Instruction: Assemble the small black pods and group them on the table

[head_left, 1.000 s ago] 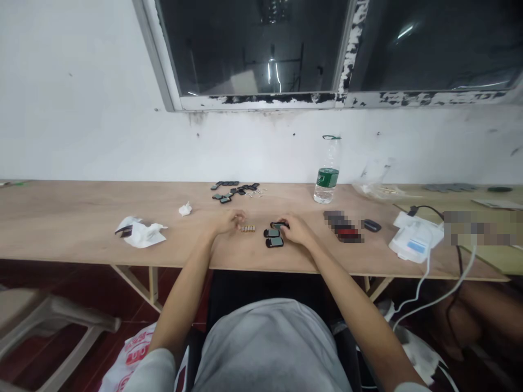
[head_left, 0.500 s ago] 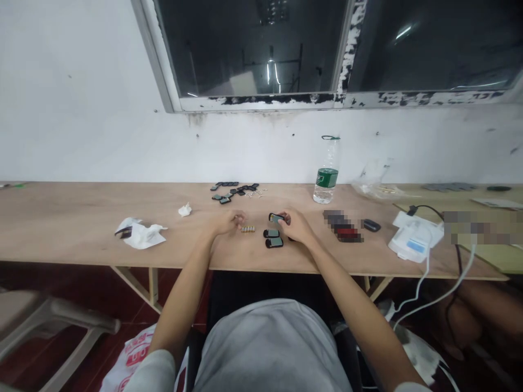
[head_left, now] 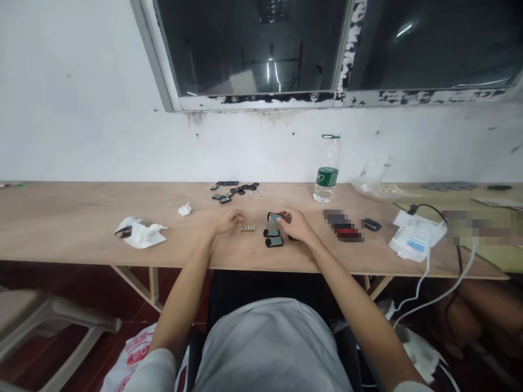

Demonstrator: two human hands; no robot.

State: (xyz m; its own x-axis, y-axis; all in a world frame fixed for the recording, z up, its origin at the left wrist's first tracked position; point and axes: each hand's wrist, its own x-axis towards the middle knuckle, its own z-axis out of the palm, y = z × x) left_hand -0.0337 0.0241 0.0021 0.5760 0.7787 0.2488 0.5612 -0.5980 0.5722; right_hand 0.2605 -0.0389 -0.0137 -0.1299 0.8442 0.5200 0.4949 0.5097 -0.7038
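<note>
My right hand (head_left: pixel 292 222) pinches the right end of a small black and grey device (head_left: pixel 275 217) near the middle of the wooden table (head_left: pixel 93 207). Two similar devices (head_left: pixel 273 242) lie just below it, one above the other. Part of another dark item shows under my right hand. To the left, my left hand (head_left: pixel 231 220) rests beside a short row of small gold-coloured cylinders (head_left: pixel 247 228); its fingers look curled, and whether they hold anything is too small to tell.
Behind my hands lie several dark devices (head_left: pixel 224 198) and small white pieces. A water bottle (head_left: pixel 326 177) stands at the back. Crumpled tissue (head_left: pixel 145 235) is at left; a dark oval object (head_left: pixel 371 224) and white box with cables (head_left: pixel 415 239) are at right.
The device in my right hand has shifted slightly left. My left hand has hardly moved beside the cylinders.
</note>
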